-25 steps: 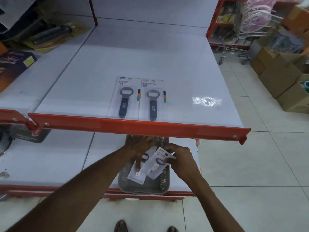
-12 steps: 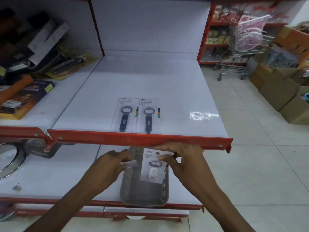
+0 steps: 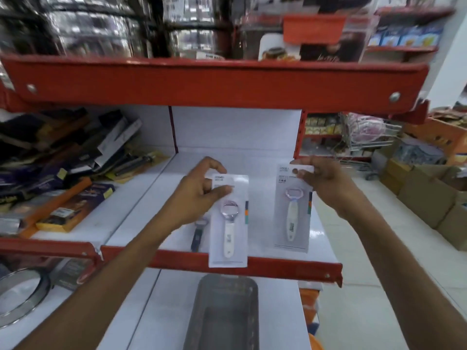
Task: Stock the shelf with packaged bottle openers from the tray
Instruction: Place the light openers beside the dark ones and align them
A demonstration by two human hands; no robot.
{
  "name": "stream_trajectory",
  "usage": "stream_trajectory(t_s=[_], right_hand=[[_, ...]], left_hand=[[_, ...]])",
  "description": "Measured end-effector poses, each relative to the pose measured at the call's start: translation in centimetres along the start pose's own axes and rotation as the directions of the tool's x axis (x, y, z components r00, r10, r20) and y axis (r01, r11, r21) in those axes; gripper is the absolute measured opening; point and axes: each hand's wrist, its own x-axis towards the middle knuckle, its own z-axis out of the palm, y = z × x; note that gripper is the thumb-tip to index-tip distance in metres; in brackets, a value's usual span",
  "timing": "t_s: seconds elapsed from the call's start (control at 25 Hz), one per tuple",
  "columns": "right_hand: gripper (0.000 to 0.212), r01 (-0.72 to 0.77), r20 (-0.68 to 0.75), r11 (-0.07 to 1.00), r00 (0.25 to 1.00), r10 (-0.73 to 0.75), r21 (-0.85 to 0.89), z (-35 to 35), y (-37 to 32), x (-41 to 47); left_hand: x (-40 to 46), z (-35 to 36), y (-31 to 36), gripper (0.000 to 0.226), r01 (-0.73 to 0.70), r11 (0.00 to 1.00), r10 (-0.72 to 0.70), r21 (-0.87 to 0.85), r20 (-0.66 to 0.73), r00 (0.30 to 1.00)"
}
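A: Where are the packaged openers?

B: Two white-handled ones are held up over the white shelf (image 3: 141, 198). The left pack (image 3: 228, 221) hangs low, its bottom edge overlapping the red front rail (image 3: 278, 267). The right pack (image 3: 293, 208) sits higher, just beside it.

A: And the hands?

B: The left hand (image 3: 199, 195) pinches its card near the top between thumb and fingers; the right hand (image 3: 321, 180) pinches its card's top corner.

A: Anything else?

B: A dark-handled opener (image 3: 198, 234) lies on the shelf, half hidden. The grey tray (image 3: 222, 314) rests on the shelf below.
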Motion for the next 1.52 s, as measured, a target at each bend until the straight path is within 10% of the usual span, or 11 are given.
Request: stream_trajectory(t_s=[0.24,0.4,0.68,1.52], right_hand=[[0.022,-0.175,0.141,0.944,0.965,0.220,-0.278,1.8,7.2,5.3],[0.030,-0.034,0.238,0.846,0.953,0.188,-0.532,2.3,9.9,5.0],[0.111,0.187,0.546,0.698,0.769,0.334,-0.691,0.4,9.1,2.5],[0.089,0.168,0.497,0.799,0.848,0.181,-0.577,3.1,6.9,-0.4]], left_hand=[[7.3,6.9,-4.0,0.030,0.226,0.974,-0.227,0.021,0.091,0.970],[7.5,8.1,-5.9,0.044,0.125,0.924,-0.184,0.362,0.133,0.974],[6.6,6.8,-6.3,0.093,-0.143,0.840,-0.217,0.523,0.566,0.795],[4.1,3.9,-7.1,0.106,-0.057,0.837,-0.299,0.545,0.541,0.786]])
